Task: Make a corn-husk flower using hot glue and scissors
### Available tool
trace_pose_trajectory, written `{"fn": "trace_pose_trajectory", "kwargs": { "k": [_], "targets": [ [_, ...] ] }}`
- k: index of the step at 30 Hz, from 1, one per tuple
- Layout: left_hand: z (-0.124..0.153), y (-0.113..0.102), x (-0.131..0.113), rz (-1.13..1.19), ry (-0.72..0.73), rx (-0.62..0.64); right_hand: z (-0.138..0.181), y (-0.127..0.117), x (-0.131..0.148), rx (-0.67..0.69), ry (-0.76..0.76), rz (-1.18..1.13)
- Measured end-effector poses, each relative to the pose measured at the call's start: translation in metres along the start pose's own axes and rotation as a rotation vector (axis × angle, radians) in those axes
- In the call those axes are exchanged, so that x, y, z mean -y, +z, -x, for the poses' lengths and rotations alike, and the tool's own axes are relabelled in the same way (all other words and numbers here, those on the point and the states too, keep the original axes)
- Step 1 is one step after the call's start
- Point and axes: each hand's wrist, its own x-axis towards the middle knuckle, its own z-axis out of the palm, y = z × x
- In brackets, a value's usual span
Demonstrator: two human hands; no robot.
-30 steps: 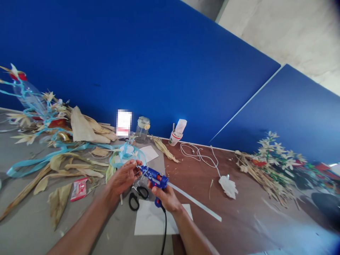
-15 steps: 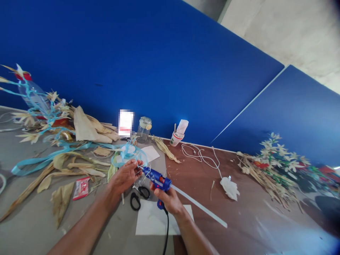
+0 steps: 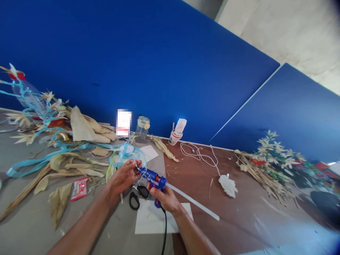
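My right hand (image 3: pixel 165 197) is wrapped round a blue glue gun (image 3: pixel 152 178), whose nozzle points left. A long translucent glue stick (image 3: pixel 193 202) juts from its rear, and a black cord runs down from the handle. My left hand (image 3: pixel 124 177) is closed, its fingertips pinched together right at the nozzle; whatever small thing they hold is too hard to make out. Just behind the fingers lies a roll of light-blue ribbon (image 3: pixel 126 151). Black-handled scissors (image 3: pixel 134 201) rest below, between my hands, beside a white sheet of paper (image 3: pixel 148 221).
Dried corn husks (image 3: pixel 82 127) and a red packet (image 3: pixel 79 188) lie at left. Along the blue partition stand a glass jar (image 3: pixel 142 129) and a paper cup (image 3: pixel 174 137). A white cable (image 3: pixel 198 154), a crumpled tissue (image 3: pixel 227 186) and white artificial flowers (image 3: pixel 278 152) are at right.
The glue gun and its stick have shifted slightly left in my right hand, with the nozzle staying by my left fingertips. The whole view has also drifted a little.
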Motion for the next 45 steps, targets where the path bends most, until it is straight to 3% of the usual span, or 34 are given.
{"fn": "trace_pose_trajectory", "kwargs": {
  "k": [3, 9, 17, 25, 39, 45],
  "targets": [
    [0.0, 0.0, -0.001, 0.012, -0.006, -0.011, 0.001, -0.002, -0.003, 0.03, 0.042, 0.02],
    [0.0, 0.001, 0.0, 0.01, -0.002, 0.002, -0.001, -0.003, -0.002, -0.015, -0.064, -0.021],
    [0.0, 0.0, 0.0, 0.026, -0.009, -0.004, -0.003, -0.002, -0.009, 0.004, -0.023, 0.01],
    [0.0, 0.0, 0.0, 0.027, -0.005, 0.024, -0.005, -0.005, -0.014, 0.009, -0.111, -0.037],
    [0.0, 0.0, 0.0, 0.03, -0.009, 0.029, -0.005, -0.003, -0.013, 0.01, -0.116, -0.033],
    [0.0, -0.001, -0.001, 0.029, -0.02, 0.012, -0.005, -0.002, -0.005, 0.039, -0.042, 0.019]
  ]
}}
